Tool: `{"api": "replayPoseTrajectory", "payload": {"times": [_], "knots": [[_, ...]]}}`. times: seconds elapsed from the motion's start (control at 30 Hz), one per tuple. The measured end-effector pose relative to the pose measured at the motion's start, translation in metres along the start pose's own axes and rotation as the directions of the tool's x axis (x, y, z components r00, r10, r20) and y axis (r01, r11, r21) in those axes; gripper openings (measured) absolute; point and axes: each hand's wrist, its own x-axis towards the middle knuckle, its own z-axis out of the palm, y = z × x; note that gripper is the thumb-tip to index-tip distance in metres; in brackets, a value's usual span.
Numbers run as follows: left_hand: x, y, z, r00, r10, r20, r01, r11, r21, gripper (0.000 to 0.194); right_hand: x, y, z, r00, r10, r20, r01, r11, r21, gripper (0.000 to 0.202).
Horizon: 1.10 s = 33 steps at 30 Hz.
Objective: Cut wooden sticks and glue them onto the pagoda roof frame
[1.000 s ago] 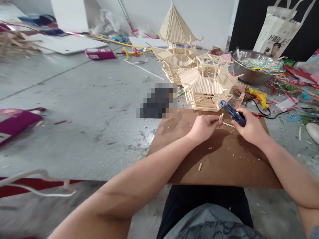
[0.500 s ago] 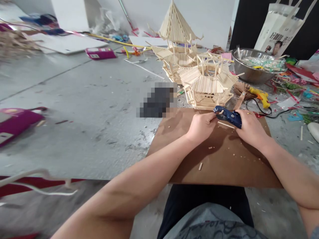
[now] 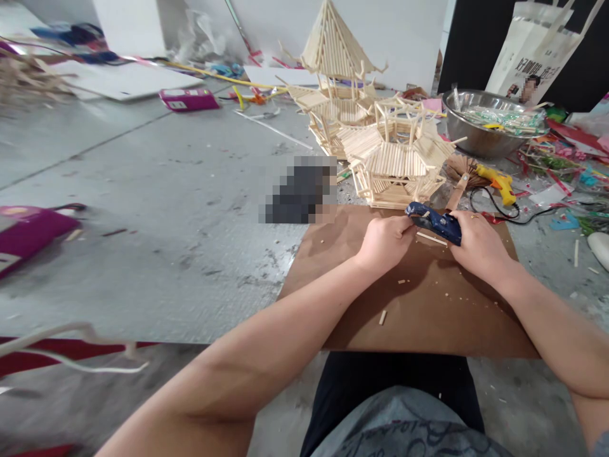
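My right hand [image 3: 478, 244] is closed around a dark blue tool [image 3: 440, 226] above the far part of a brown board [image 3: 352, 317]. My left hand [image 3: 387, 244] is closed at the tool's left end, its fingertips pressed together; whatever they pinch is too small to make out. A thin wooden stick [image 3: 432, 238] lies just under the tool. Short cut pieces, one of them a small stick [image 3: 382, 317], are scattered over the board. Right behind my hands stands a pavilion-like model made of sticks [image 3: 397, 160].
A taller stick tower with a pointed roof [image 3: 335, 47] rises behind. Right of it are a metal bowl [image 3: 476, 136] of wrapped items and a yellow glue gun [image 3: 499, 184]. Purple boxes [image 3: 189, 100] and a blurred dark object [image 3: 297, 193] lie left.
The view has shifted very slightly. Both hands keep almost the same place and hold on the blue tool.
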Motion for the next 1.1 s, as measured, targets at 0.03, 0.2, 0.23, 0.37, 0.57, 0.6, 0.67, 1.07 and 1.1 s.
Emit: {"api": "replayPoseTrajectory", "payload": {"times": [0.03, 0.2, 0.23, 0.37, 0.57, 0.6, 0.67, 1.07, 1.1], "knots": [[0.000, 0.000, 0.000, 1.000, 0.003, -0.001, -0.003, 1.000, 0.008, 0.018, 0.000, 0.000, 0.000, 1.000, 0.003, 0.007, -0.003, 1.000, -0.004, 0.036], [0.000, 0.000, 0.001, 1.000, 0.012, -0.003, -0.012, 1.000, 0.025, 0.018, 0.000, -0.001, -0.002, 0.999, 0.013, 0.030, -0.012, 0.999, -0.034, 0.035], [0.000, 0.000, 0.001, 1.000, 0.011, -0.001, -0.011, 1.000, 0.022, 0.018, 0.000, -0.001, -0.002, 0.999, 0.016, 0.039, -0.015, 0.999, -0.038, 0.034], [-0.001, 0.002, -0.001, 1.000, 0.001, 0.018, -0.001, 1.000, -0.001, 0.017, 0.001, 0.000, -0.002, 0.996, 0.048, 0.077, -0.045, 0.998, -0.040, 0.035], [-0.002, 0.005, 0.000, 1.000, -0.014, 0.027, 0.015, 0.998, -0.066, 0.022, 0.004, 0.004, 0.000, 0.991, 0.074, 0.115, -0.067, 0.996, -0.062, 0.035], [-0.002, 0.005, 0.000, 1.000, -0.016, 0.027, 0.018, 0.997, -0.073, 0.023, 0.005, 0.004, 0.000, 0.989, 0.083, 0.123, -0.074, 0.994, -0.077, 0.034], [-0.002, 0.005, 0.000, 0.999, -0.022, 0.033, 0.025, 0.996, -0.089, 0.024, 0.006, 0.003, -0.001, 0.984, 0.101, 0.144, -0.086, 0.990, -0.108, 0.032], [-0.003, 0.004, 0.004, 0.995, -0.077, 0.067, 0.089, 0.977, -0.196, 0.023, 0.011, 0.002, -0.004, 0.964, 0.151, 0.218, -0.111, 0.977, -0.185, 0.027], [-0.002, 0.003, 0.004, 0.994, -0.083, 0.065, 0.094, 0.975, -0.203, 0.023, 0.011, 0.002, -0.004, 0.964, 0.155, 0.215, -0.116, 0.976, -0.184, 0.028]]}}
